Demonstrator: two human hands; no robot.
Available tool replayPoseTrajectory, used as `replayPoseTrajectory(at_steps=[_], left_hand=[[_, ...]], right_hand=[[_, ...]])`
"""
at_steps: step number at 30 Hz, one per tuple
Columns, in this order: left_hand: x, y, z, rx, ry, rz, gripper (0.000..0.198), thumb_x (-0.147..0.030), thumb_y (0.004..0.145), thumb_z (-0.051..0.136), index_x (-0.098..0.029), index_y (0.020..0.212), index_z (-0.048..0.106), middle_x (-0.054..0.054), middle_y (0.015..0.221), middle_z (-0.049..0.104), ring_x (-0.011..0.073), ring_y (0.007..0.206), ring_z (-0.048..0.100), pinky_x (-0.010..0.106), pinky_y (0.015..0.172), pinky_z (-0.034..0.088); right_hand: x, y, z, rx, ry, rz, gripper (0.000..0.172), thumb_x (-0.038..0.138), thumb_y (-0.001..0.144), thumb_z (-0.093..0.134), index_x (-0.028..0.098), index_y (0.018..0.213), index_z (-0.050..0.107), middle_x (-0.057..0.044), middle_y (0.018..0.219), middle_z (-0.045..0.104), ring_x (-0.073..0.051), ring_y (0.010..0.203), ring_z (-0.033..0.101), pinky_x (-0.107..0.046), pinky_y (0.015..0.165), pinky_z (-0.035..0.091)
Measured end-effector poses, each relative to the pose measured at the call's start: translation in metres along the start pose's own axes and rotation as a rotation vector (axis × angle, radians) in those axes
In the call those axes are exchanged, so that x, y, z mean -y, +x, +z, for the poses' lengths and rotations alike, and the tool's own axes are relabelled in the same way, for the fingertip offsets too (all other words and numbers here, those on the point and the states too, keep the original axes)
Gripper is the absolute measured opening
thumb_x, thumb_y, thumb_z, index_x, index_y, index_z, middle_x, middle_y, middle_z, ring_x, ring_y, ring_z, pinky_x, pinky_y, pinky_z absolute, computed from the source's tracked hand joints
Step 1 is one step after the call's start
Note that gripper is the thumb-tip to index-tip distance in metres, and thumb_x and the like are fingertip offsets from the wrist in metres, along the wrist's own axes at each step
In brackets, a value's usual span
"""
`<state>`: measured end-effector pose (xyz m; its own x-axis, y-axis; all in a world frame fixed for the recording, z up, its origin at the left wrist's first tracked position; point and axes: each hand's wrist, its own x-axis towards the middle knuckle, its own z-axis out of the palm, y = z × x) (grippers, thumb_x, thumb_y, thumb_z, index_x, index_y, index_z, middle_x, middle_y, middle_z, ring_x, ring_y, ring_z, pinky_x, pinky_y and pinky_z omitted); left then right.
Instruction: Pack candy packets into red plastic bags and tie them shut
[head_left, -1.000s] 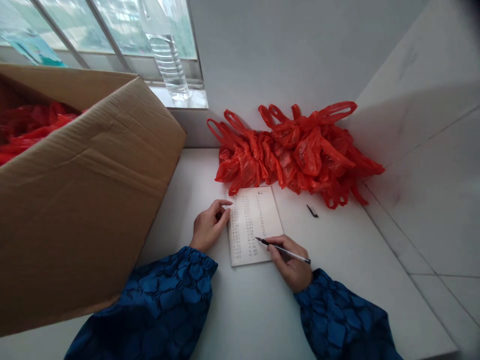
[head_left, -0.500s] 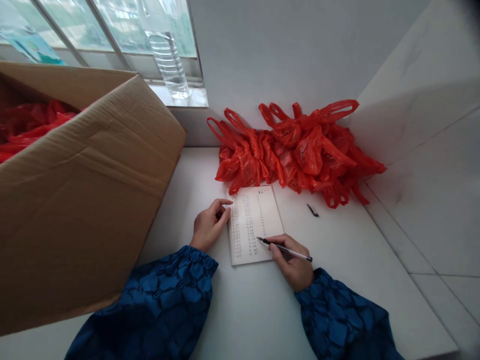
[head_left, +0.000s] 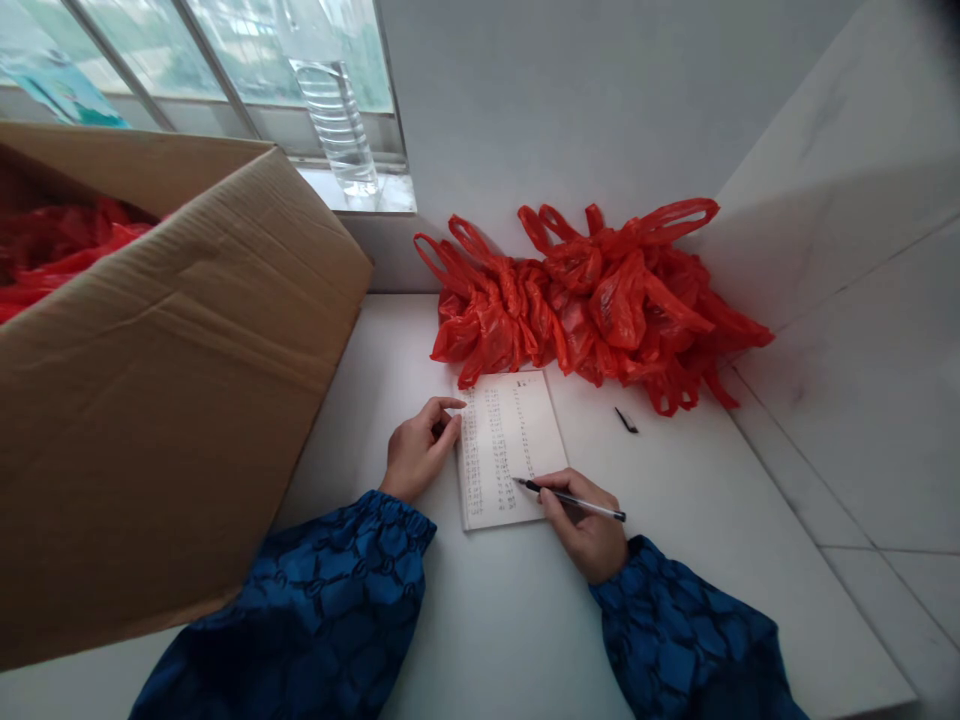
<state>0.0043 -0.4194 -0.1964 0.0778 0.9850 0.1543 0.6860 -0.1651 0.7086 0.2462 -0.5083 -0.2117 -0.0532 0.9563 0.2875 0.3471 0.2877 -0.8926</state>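
A small white notebook (head_left: 532,430) lies open-faced on the white table, with columns of handwritten figures on its page. Slim and clear-barrelled, a black pen (head_left: 600,509) is pinched in my right hand (head_left: 589,525), its tip at the lower middle of the page among the columns. At the notebook's left edge rests my left hand (head_left: 418,450); the index finger reaches onto the page, the thumb lies near the edge apart from it, and the other fingers are curled underneath and partly hidden. The black pen cap (head_left: 626,420) lies on the table right of the notebook.
Crumpled red plastic bags (head_left: 592,300) are heaped against the wall behind the notebook. A large cardboard box (head_left: 172,380) with more red bags inside stands at the left. On the windowsill stands a clear water bottle (head_left: 337,130). A tiled wall (head_left: 862,400) borders the table's right side.
The pen tip has shifted very slightly down on the page. Both hands stay in almost the same place.
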Motion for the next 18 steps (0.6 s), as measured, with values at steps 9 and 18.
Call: replayPoseTrajectory(at_steps=[9, 18], left_hand=[[-0.0019, -0.0004, -0.0014, 0.007, -0.004, -0.012, 0.025, -0.037, 0.095, 0.050, -0.024, 0.113, 0.063, -0.004, 0.073, 0.066, 0.0143, 0.064, 0.059, 0.026, 0.062, 0.040], [-0.0007, -0.0001, -0.0002, 0.003, -0.003, -0.004, 0.024, -0.037, 0.096, 0.050, -0.024, 0.113, 0.063, -0.004, 0.072, 0.065, 0.0147, 0.064, 0.059, 0.026, 0.062, 0.041]], right_hand=[[-0.0001, -0.0007, -0.0003, 0.022, 0.007, 0.012, 0.013, 0.026, 0.092, 0.059, 0.021, 0.092, 0.070, -0.002, 0.078, 0.072, -0.018, 0.068, 0.069, -0.028, 0.063, 0.055], [-0.0003, -0.0011, -0.0019, 0.001, 0.008, -0.003, 0.013, 0.026, 0.092, 0.057, 0.021, 0.090, 0.069, -0.002, 0.074, 0.071, -0.018, 0.064, 0.067, -0.029, 0.059, 0.053]])
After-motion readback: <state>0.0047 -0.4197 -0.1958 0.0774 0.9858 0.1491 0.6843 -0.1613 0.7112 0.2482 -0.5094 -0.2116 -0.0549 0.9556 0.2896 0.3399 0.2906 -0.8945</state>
